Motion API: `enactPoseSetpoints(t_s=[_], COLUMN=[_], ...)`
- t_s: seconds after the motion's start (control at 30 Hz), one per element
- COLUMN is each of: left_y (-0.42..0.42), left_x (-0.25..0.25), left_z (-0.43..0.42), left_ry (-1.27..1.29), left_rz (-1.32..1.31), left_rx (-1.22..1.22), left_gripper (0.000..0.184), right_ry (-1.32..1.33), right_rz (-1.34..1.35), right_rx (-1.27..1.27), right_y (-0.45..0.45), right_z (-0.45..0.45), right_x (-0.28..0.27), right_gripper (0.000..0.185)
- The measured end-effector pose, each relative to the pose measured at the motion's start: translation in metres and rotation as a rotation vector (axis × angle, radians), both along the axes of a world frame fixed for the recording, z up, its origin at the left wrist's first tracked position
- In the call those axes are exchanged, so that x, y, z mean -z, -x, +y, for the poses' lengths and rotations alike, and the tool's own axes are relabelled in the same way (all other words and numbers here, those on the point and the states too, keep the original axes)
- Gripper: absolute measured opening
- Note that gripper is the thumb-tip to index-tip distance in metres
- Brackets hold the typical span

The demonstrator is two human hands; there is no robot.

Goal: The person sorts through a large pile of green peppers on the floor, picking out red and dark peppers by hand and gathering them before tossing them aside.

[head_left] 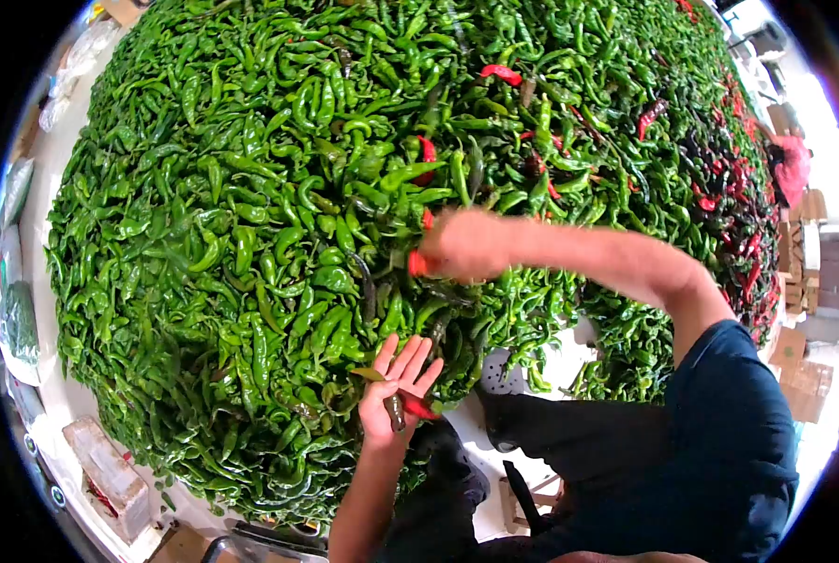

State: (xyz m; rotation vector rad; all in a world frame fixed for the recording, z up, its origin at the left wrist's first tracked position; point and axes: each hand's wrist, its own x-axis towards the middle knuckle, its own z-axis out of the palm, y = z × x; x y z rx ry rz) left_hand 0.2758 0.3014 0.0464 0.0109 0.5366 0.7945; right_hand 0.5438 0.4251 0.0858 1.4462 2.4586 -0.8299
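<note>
My left hand (402, 383) is held palm up at the near edge of a big heap of green peppers (250, 244), its fingers extended. Lying across that palm are a dark brown pepper (397, 413), a red pepper (419, 405) and a yellowish-green pepper (368, 373). Further up, my right hand (466, 246) is over the heap, smeared by motion, with its fingers curled. A red pepper (417, 264) shows at its fingertips; the exact grip is blurred.
Red peppers (502, 74) are scattered among the green ones, with many red and dark peppers (738, 216) at the far right. Cardboard boxes (804, 375) stand on the right. A white foam box (110, 479) is at the lower left. Someone in pink (792, 169) is at the right edge.
</note>
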Motion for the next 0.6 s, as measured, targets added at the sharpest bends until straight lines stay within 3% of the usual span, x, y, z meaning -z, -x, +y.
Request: enactPoseSetpoints(t_s=[0.1,0.17,0.23,0.3,0.33,0.37,0.4,0.43,0.47,0.5,0.57,0.6], left_y=[-0.004,0.0,0.01,0.028,0.033,0.031,0.032,0.032,0.031,0.029,0.027,0.025], left_x=[0.004,-0.008,-0.004,0.014,0.02,0.006,0.01,0.014,0.013,0.012,0.01,0.005], left_z=[-0.002,0.0,-0.008,-0.023,-0.029,-0.03,-0.033,-0.035,-0.035,-0.033,-0.026,-0.024], left_ry=[0.032,-0.007,-0.017,0.052,0.057,0.13,0.125,0.115,0.1,0.08,0.035,0.033], left_rz=[-0.062,0.111,0.089,0.155,0.042,0.193,0.073,-0.048,0.0,0.048,0.101,0.15], left_rx=[0.036,0.076,0.093,0.089,0.069,0.096,0.066,0.038,0.061,0.086,0.133,0.142], left_gripper=[0.071,0.072,0.069,0.062,0.054,0.054,0.052,0.049,0.048,0.047,0.04,0.039], right_ry=[-0.167,-0.181,-0.317,0.025,0.477,0.421,0.064,-0.292,-0.308,-0.283,-0.078,-0.037], right_rz=[0.428,0.565,0.531,0.622,0.673,0.844,0.678,0.294,0.281,0.172,-0.078,-0.182], right_rx=[0.019,-0.006,-0.12,-0.264,-0.203,-0.123,-0.009,0.021,0.506,0.655,0.816,0.751], right_y=[0.042,0.069,0.081,0.068,0.054,0.036,0.014,-0.013,-0.031,-0.054,-0.065,-0.06], right_z=[-0.083,-0.119,-0.136,-0.132,-0.109,-0.088,-0.058,-0.013,0.031,0.068,0.113,0.123], right_x=[-0.01,-0.004,-0.006,-0.014,-0.038,-0.04,-0.035,0.006,0.021,0.042,0.06,0.069], right_gripper=[0.021,0.024,0.043,0.058,0.055,0.051,0.039,0.025,0.024,0.03,0.033,0.031])
